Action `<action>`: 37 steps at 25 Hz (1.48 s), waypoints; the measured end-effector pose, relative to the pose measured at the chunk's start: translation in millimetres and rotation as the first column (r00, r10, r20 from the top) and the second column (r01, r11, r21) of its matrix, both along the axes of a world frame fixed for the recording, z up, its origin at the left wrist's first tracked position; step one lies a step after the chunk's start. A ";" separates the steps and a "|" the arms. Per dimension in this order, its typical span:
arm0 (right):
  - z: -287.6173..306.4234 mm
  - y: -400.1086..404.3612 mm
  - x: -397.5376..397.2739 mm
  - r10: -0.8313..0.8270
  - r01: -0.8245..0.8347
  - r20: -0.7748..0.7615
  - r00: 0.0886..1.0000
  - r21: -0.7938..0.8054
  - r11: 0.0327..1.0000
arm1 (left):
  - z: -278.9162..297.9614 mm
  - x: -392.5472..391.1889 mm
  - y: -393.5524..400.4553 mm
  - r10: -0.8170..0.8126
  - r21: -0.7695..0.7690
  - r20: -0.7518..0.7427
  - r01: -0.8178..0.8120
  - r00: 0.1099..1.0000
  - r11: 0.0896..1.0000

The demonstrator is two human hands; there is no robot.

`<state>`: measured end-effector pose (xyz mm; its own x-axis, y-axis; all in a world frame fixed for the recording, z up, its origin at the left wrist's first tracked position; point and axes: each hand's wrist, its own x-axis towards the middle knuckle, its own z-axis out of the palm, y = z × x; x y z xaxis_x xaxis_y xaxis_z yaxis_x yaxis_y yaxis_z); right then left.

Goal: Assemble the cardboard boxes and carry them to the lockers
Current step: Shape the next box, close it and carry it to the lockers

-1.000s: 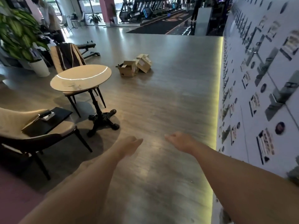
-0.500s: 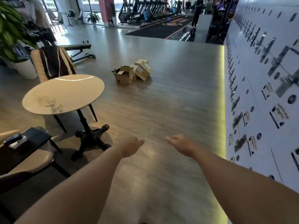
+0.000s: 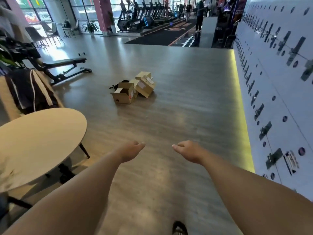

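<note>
1. Bottom centre: a shoe (image 3: 179,228) tip shows on the floor (image 3: 186,102). Both arms reach forward, empty.
2. Left hand (image 3: 131,150), lower centre: fingers loosely curled, thumb forward, holding nothing. Right hand (image 3: 188,150) just right of it: same, loosely curled, nothing in it. The two are apart, with bare floor between them.
3. Lower left: round table (image 3: 39,143) near the left arm. I'd keep the left elbow in and pass to the right of the table edge.
4. Right edge: lockers (image 3: 274,102) run the full depth of the frame, with a lit strip at their base. That's the drop-off side, so the carry path probably follows that wall.
5. Centre, mid frame: boxes (image 3: 133,89) in a loose pile on the floor, well apart from both hands. The front one lies with flaps open; one behind is tilted against the others.
6. Step in hand, as I read it: walk to the pile. Do it well by heading straight up the open floor and stopping just short of the pile.
7. Left, mid frame: bench (image 3: 66,65), well off the path.
8. Top: treadmills and two people, far off.
</note>
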<state>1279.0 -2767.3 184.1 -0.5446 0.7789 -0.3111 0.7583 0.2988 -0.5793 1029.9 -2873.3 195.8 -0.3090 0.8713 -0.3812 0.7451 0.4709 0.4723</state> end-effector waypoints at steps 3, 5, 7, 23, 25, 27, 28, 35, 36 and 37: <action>11.6 98.3 -21.9 -0.003 0.003 -0.040 0.999 -0.019 1.000 | 8.5 -24.0 91.1 0.036 0.023 0.020 -0.036 0.999 0.999; 23.8 164.0 -41.6 0.007 -0.008 -0.058 0.998 -0.016 1.000 | 14.9 -37.7 152.4 0.041 0.027 0.022 -0.042 0.999 0.999; 28.6 223.9 -64.1 -0.004 0.003 -0.066 0.998 -0.015 1.000 | 20.3 -51.0 209.9 0.040 0.016 0.008 -0.040 0.999 0.999; -0.3 710.0 -233.4 -0.037 0.037 0.035 0.999 -0.008 0.999 | 24.7 -235.3 702.6 0.043 -0.014 0.009 -0.042 0.999 0.999; -5.5 762.1 -246.9 -0.016 0.017 0.029 0.999 -0.028 0.999 | 20.8 -249.3 754.2 0.039 -0.020 0.011 -0.039 0.999 0.999; -12.8 824.1 -263.2 -0.010 0.011 0.043 0.999 -0.034 0.999 | 13.3 -265.5 813.8 0.052 -0.031 0.018 -0.052 0.998 0.998; -17.7 861.6 -272.8 -0.013 0.014 0.039 0.999 -0.034 0.999 | 8.7 -273.5 848.4 0.058 -0.042 0.023 -0.057 0.998 0.997; -9.6 1101.9 -335.9 0.034 -0.033 0.014 0.999 -0.047 0.998 | 0.7 -324.3 1060.1 0.106 -0.068 0.032 -0.104 0.994 0.992; -4.7 1134.4 -348.1 0.040 -0.039 0.011 0.999 -0.046 0.998 | 0.5 -334.3 1088.2 0.118 -0.073 0.034 -0.116 0.992 0.991; -2.6 1164.8 -360.8 0.040 -0.040 0.010 0.999 -0.042 0.998 | 1.0 -345.3 1114.0 0.132 -0.082 0.035 -0.128 0.991 0.988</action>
